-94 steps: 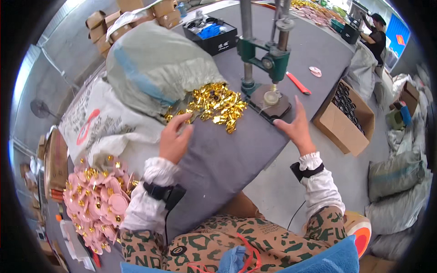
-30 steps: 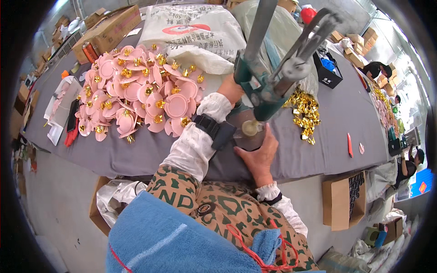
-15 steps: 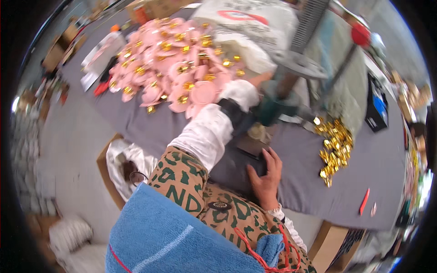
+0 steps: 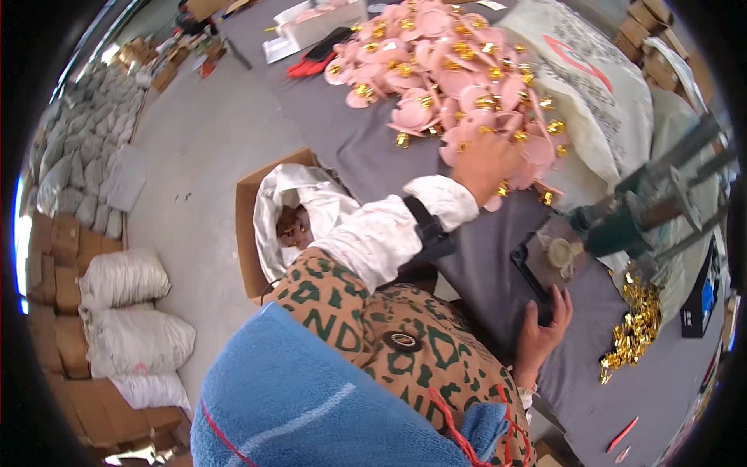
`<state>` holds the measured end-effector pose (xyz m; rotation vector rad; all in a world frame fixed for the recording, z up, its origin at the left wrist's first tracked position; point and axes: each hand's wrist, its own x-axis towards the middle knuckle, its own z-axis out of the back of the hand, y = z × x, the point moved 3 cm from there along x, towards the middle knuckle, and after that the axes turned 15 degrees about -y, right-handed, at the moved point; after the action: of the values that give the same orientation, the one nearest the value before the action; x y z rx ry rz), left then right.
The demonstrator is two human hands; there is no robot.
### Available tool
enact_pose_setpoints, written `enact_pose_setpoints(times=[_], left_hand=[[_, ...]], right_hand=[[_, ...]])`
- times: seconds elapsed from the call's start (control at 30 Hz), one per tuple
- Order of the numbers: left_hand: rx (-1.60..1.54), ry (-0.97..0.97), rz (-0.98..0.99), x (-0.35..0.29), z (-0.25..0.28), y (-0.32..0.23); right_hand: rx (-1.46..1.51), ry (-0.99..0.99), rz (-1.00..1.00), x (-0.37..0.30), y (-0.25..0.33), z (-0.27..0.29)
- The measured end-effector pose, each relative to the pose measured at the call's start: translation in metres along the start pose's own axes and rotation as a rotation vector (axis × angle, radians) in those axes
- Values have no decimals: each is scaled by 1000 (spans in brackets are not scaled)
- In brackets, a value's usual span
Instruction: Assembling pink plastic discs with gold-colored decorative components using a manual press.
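Note:
Against the near edge of a heap of flat, round pink pieces with shiny gold fittings [image 4: 459, 66] rests my left hand [image 4: 489, 165]. Its fingertips blend into the pink pieces, so any grip there is hidden. My right hand [image 4: 545, 333] lies with thumb and fingers apart and nothing in it, at the near side of the green hand press [image 4: 622, 233]. A pale round part [image 4: 560, 251] sits on the press's flat base. Small folded gold pieces [image 4: 634, 327] lie in a loose pile to the right of the press.
A white printed sack [image 4: 591, 70] lies behind the press. An open carton [image 4: 247, 226] lined with white plastic stands left of the table. At the far edge are a white box [image 4: 323, 27] and a red-and-black item [image 4: 315, 62]. A red pen-like tool [image 4: 622, 434] lies near right.
My view has swung left, so the table appears further right. My left hand has moved from beside the press to the pink heap. My right hand stays by the press base.

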<state>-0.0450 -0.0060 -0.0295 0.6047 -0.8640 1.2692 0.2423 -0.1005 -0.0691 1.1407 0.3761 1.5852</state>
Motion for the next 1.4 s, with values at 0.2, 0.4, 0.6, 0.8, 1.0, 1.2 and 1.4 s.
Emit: enact_pose_setpoints(times=[0.2, 0.4, 0.6, 0.8, 1.0, 1.2, 1.4], left_hand=[[-402, -32, 99, -52, 30, -13], [-423, -115, 212, -90, 124, 22], [160, -99, 970, -305, 174, 140], [251, 788, 1379, -403, 46, 160], [152, 924, 1263, -443, 40, 180], [-23, 530, 1280, -476, 179, 165], [139, 1279, 1087, -538, 195, 102]], right_hand=[[-92, -10, -17, -5, 6, -7], [-120, 12, 60, -6, -4, -11], [-200, 14, 107, -3, 7, -14], [-230, 15, 122, -7, 4, -18], [-295, 23, 134, -7, 3, -18], [-266, 27, 103, -7, -1, -18], [-380, 46, 126, -5, 6, -22]])
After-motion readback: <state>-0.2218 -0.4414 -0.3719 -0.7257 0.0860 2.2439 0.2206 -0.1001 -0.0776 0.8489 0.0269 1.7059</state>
